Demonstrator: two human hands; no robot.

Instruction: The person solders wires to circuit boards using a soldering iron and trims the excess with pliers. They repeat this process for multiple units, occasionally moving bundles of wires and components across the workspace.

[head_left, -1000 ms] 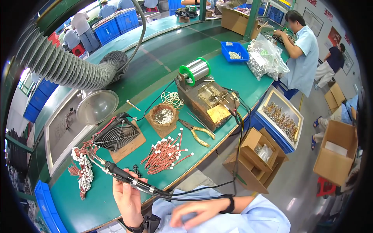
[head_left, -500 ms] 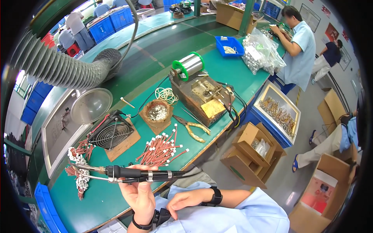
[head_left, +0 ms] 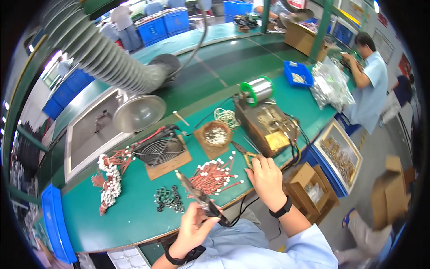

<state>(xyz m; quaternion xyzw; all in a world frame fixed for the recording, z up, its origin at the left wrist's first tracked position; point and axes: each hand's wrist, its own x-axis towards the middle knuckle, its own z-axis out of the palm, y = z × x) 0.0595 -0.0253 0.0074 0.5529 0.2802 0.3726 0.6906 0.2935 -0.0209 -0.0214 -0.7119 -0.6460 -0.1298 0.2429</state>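
Note:
My left hand [head_left: 196, 228] is closed around a black soldering iron [head_left: 207, 204], its metal tip slanting up and to the left over the bench. My right hand [head_left: 268, 181] lies over the yellow-handled pliers [head_left: 247, 156], fingers curled onto the handles and partly hiding them. Between my hands and the fan is a heap of red wire leads with white connectors [head_left: 210, 177]. Small dark green and black parts [head_left: 168, 199] sit to the left of the iron. A solder wire spool [head_left: 257, 91] stands on a worn soldering station [head_left: 264, 119] with a yellow sponge [head_left: 277, 141].
A black fan [head_left: 159, 150] rests on a board beside a round dish of solder bits [head_left: 216, 134]. Further left lie bundled white-connector leads [head_left: 109, 184] and a blue tray [head_left: 57, 224]. A lamp-shaped hood [head_left: 139, 113] hangs above. Boxes [head_left: 312, 190] stand right; a co-worker [head_left: 371, 80] sits beyond.
My view has shifted, so the bench appears further right. My right hand has gone from my lap to the pliers. The soldering iron has dropped lower and turned, uncovering the small dark parts.

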